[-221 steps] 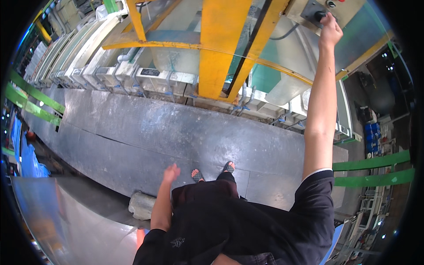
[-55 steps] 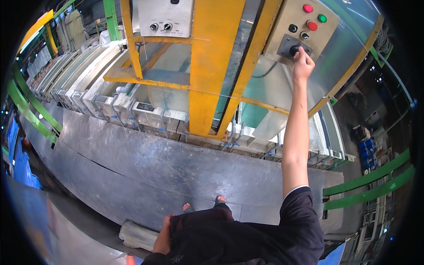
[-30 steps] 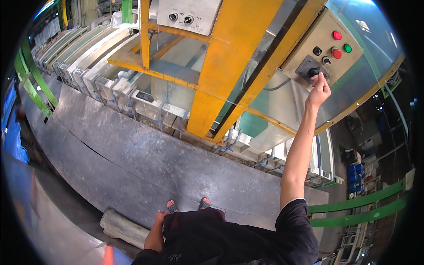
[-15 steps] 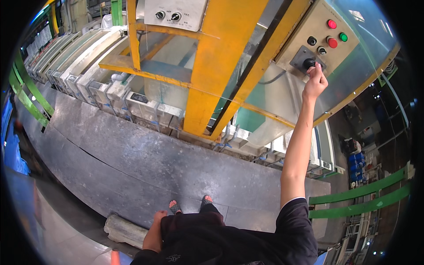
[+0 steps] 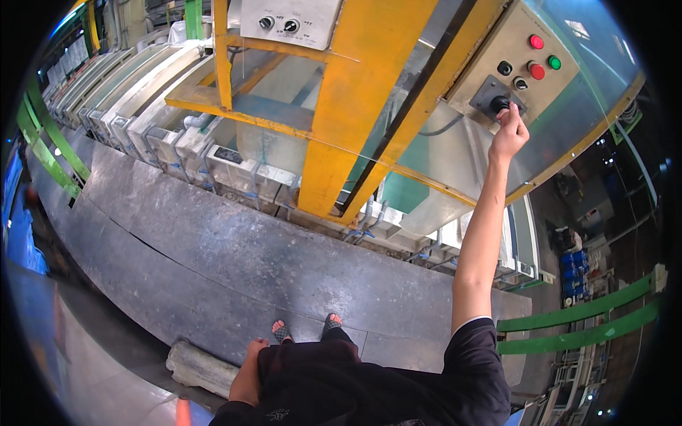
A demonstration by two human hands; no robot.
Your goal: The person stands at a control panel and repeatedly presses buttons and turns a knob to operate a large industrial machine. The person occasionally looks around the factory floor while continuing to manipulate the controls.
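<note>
Right hand (image 5: 509, 135) is raised at full reach, fingers (image 5: 506, 113) pinched on the black knob (image 5: 501, 104) low on the grey control box (image 5: 517, 65). Red and green buttons (image 5: 538, 71) sit just above the fingers; a slip at this stretch could strike one. Left hand (image 5: 249, 362) hangs by the thigh; whether its fingers are clenched cannot be told. Footwear is open-toed on a steel floor (image 5: 234, 263).
</note>
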